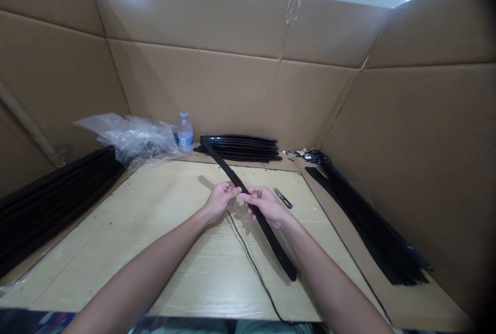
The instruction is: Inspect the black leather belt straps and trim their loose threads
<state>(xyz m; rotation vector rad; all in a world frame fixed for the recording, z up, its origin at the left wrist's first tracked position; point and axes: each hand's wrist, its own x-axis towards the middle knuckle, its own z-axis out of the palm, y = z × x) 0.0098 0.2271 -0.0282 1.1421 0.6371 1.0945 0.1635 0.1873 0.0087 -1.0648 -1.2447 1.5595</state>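
A long, flat black strip (277, 247) is held slantwise above the table, its far end up at the left and its near end down at the right. My left hand (221, 201) pinches it near the middle from the left side. Close beside it, my right hand (265, 205) grips the same strip, thumb on top. A thin black cord (248, 256) runs from under my left hand to the table's front edge; whether it joins the strip is hidden. Small thread snips (282, 197) lie just right of my right hand.
Cardboard walls (194, 86) enclose the pale wooden table (135, 241). Black strips are stacked at the back (240, 148), along the left (58, 194) and on the right (368, 225). A water bottle (185, 135) stands beside crumpled clear plastic (135, 138).
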